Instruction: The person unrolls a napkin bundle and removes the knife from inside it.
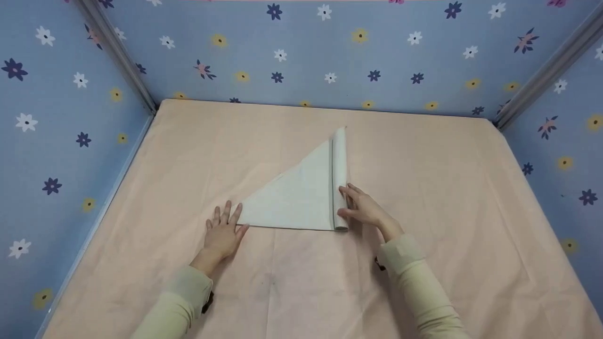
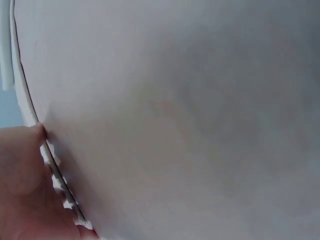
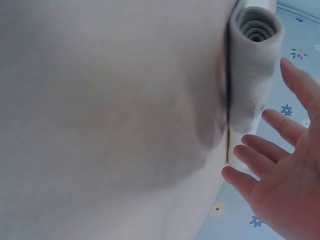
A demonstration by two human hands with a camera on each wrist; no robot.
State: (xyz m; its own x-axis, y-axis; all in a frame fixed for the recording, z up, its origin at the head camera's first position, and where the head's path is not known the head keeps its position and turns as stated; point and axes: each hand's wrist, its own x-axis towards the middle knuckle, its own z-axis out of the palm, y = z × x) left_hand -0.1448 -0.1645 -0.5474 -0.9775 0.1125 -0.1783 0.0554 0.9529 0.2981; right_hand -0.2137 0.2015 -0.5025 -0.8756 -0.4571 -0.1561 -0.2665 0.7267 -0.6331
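A pale white cloth point(image 1: 297, 197) lies on the table as a triangle, its right side wound into an upright-running roll point(image 1: 340, 165). The spiral of layers shows at the near end of the roll point(image 3: 255, 75) in the right wrist view. My left hand point(image 1: 224, 238) rests flat with fingers spread, fingertips on the cloth's left corner. My right hand point(image 1: 367, 207) is at the roll's right side, thumb near its lower end and fingers slightly bent over its edge. In the right wrist view the fingers point(image 3: 257, 160) are extended and apart, beside the roll.
A peach tablecloth point(image 1: 424, 165) with faint creases covers the table. Blue flowered panels point(image 1: 320, 56) stand at the back and both sides, with grey posts point(image 1: 120, 52) at the rear corners. Dark straps point(image 1: 207, 302) show under the sleeves.
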